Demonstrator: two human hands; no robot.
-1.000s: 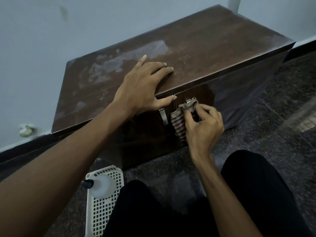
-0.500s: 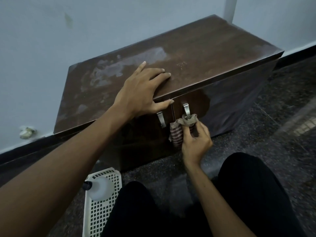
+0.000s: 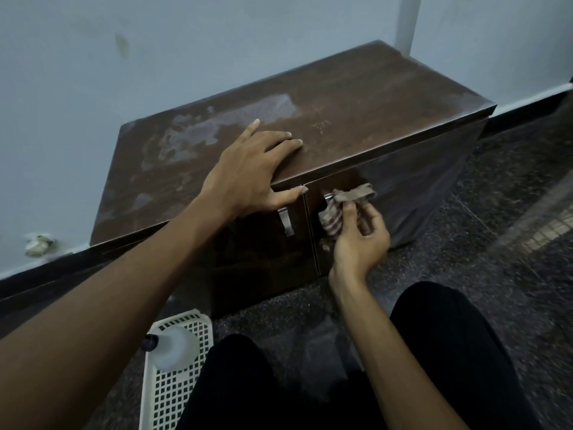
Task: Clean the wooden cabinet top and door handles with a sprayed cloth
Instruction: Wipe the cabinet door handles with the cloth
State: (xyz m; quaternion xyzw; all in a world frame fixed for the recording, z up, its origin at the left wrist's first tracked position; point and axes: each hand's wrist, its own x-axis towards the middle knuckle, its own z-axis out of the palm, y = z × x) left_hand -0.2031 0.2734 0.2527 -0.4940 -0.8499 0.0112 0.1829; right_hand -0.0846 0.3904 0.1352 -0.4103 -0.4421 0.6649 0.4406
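A low dark wooden cabinet (image 3: 356, 97) stands against the wall, its top marked with pale smears. My left hand (image 3: 248, 172) rests flat on the front edge of the top, thumb hanging over the left door. Below it the left metal handle (image 3: 286, 223) is bare. My right hand (image 3: 359, 237) pinches a brown striped cloth (image 3: 338, 209) against the right door handle (image 3: 328, 197), which the cloth mostly covers.
A white perforated basket (image 3: 179, 389) sits on the dark speckled floor at my lower left, with a white spray bottle (image 3: 173, 347) in it. My black-trousered knees (image 3: 449, 352) are close to the cabinet front. A white pipe (image 3: 406, 23) runs up the wall behind.
My right hand slid the cloth down the right handle, then back up to its top. The left hand stayed on the cabinet edge. The view shifted slightly.
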